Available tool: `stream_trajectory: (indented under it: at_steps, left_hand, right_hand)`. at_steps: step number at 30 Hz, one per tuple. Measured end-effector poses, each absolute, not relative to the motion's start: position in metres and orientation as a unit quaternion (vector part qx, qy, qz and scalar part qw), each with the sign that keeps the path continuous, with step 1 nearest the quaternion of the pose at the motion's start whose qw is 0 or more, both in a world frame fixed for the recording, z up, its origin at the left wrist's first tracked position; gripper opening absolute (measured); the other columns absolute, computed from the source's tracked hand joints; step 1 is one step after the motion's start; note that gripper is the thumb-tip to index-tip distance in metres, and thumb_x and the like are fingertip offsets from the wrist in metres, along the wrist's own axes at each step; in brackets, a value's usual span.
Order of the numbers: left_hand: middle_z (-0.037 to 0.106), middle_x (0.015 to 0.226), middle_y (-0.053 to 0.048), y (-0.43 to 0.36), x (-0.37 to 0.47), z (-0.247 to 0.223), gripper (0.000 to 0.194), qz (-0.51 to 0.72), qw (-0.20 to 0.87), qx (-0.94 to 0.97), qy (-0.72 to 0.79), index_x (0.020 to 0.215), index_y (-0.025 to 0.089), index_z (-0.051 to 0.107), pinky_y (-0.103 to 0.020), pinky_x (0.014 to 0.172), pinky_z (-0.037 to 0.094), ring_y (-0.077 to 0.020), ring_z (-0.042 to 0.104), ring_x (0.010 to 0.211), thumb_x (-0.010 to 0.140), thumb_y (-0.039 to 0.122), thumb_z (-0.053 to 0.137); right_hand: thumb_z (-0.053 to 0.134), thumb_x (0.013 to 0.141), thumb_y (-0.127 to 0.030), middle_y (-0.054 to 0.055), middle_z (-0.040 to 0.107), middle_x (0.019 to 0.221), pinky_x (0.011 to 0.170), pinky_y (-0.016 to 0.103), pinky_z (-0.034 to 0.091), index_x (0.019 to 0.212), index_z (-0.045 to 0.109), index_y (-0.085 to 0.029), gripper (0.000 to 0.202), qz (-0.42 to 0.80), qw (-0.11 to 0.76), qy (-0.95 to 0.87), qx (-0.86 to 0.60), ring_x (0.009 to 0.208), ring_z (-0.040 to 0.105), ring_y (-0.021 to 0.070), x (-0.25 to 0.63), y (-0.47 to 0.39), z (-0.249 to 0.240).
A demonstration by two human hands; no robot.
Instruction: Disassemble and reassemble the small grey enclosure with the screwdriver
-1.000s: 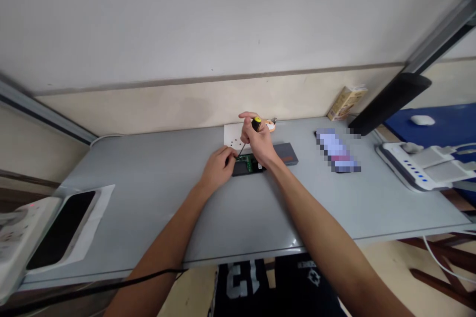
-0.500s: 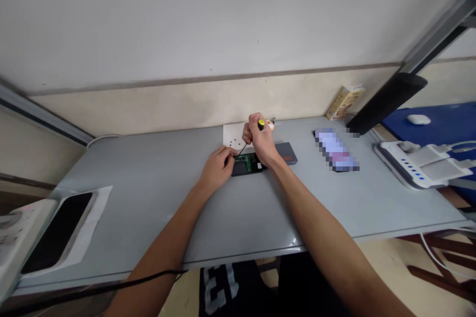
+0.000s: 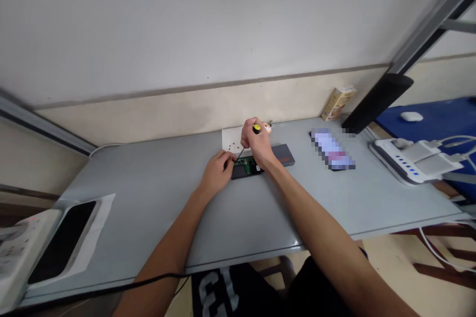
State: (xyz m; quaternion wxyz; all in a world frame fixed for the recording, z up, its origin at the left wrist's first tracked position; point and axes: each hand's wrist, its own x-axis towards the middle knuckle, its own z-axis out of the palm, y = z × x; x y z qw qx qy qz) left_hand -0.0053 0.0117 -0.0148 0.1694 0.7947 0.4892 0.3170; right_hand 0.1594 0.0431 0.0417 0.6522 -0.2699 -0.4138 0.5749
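Where the pale wall (image 3: 223, 25) meets the work area, a grey table (image 3: 148, 213) runs along its foot. Beyond the table's right end is a blue surface (image 3: 455, 116). A black cable (image 3: 148, 282) crosses in front of the table's near edge at left and passes over the left forearm. A black cylinder (image 3: 379, 101) leans at the far right corner. A power strip (image 3: 388, 153) with plugs and a row of blue lights occupies the right end; a white socket block (image 3: 40, 225) occupies the near left corner. Beside the block, a dark-screened phone (image 3: 67, 240) lies on a white sheet (image 3: 103, 218). A lit phone (image 3: 329, 148), its screen pixelated, lies to the right of the hands, well apart from them.

The right hand (image 3: 259, 144) is closed around a screwdriver, shaft angled down to the left. The left hand (image 3: 217, 173) has its fingers drawn together at the left end of an open black housing (image 3: 239, 172); whether they pinch anything cannot be told. This housing lies flat at table centre, in front of a sheet of paper (image 3: 228, 137). A grey box (image 3: 283, 152) sits just right of it; the right hand and wrist hide whether the two touch.

A carton (image 3: 337, 104) stands tilted against the wall. The screwdriver (image 3: 256, 129) has a yellow-capped handle; its tip is near the left fingers, contact unclear. A green circuit board (image 3: 248, 163) shows inside the housing, partly covered by the right hand. A white case (image 3: 411, 116) rests on the blue surface. An orange-and-white trinket (image 3: 268, 128) lies behind the right hand, partly hidden. Small dark specks (image 3: 229, 149) dot the paper.
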Motion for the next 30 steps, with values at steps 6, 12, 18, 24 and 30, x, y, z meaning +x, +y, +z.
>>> stream_trajectory:
  at_steps: [6, 12, 18, 24, 30]
  left_hand:
    - [0.067, 0.099, -0.004, 0.0117, -0.0049, -0.0153, 0.024, 0.320, 0.166, 0.792, 0.493, 0.100, 0.021, 0.067, -0.033, 0.088, 0.050, -0.0188, 0.064, 0.094, 0.097, 0.014, 0.045]
    - [0.067, 0.098, -0.004, 0.0100, -0.0044, -0.0124, 0.022, 0.318, 0.171, 0.792, 0.492, 0.095, 0.021, 0.066, -0.033, 0.087, 0.050, -0.0186, 0.064, 0.093, 0.096, 0.014, 0.045]
    - [0.067, 0.099, -0.004, 0.0099, -0.0038, -0.0125, 0.022, 0.327, 0.177, 0.791, 0.485, 0.095, 0.021, 0.066, -0.033, 0.087, 0.050, -0.0190, 0.063, 0.095, 0.096, 0.013, 0.044]
    - [0.068, 0.099, -0.004, 0.0110, -0.0040, -0.0142, 0.021, 0.322, 0.176, 0.791, 0.489, 0.096, 0.021, 0.065, -0.033, 0.086, 0.049, -0.0186, 0.063, 0.092, 0.096, 0.013, 0.045]
    - [0.067, 0.099, -0.004, 0.0105, -0.0038, -0.0126, 0.023, 0.323, 0.176, 0.792, 0.488, 0.094, 0.021, 0.066, -0.032, 0.085, 0.050, -0.0186, 0.064, 0.093, 0.097, 0.014, 0.044]
  right_hand:
    - [0.071, 0.081, -0.062, -0.001, 0.056, 0.080, 0.066, 0.027, 0.049, 0.094, 0.057, -0.025, 0.042, 0.608, 0.636, -0.399, -0.258, 0.075, 0.061, 0.0138, 0.1648, 0.0476, 0.0392]
    - [0.078, 0.078, -0.057, -0.009, 0.043, 0.063, 0.048, 0.024, 0.034, 0.082, 0.033, -0.027, 0.054, 0.560, 0.670, -0.387, -0.298, 0.048, 0.041, 0.0080, 0.1582, 0.0481, 0.0328]
    - [0.050, 0.090, -0.073, -0.003, 0.048, 0.071, 0.055, 0.027, 0.043, 0.098, 0.057, -0.026, 0.048, 0.564, 0.667, -0.401, -0.276, 0.059, 0.052, 0.0121, 0.1618, 0.0506, 0.0340]
    - [0.080, 0.073, -0.061, -0.006, 0.051, 0.069, 0.050, 0.024, 0.039, 0.080, 0.036, -0.026, 0.056, 0.524, 0.682, -0.397, -0.321, 0.053, 0.050, 0.0090, 0.1630, 0.0483, 0.0327]
    - [0.049, 0.087, -0.078, -0.007, 0.040, 0.061, 0.050, 0.026, 0.037, 0.098, 0.055, -0.027, 0.053, 0.579, 0.645, -0.415, -0.276, 0.050, 0.040, 0.0110, 0.1641, 0.0461, 0.0380]
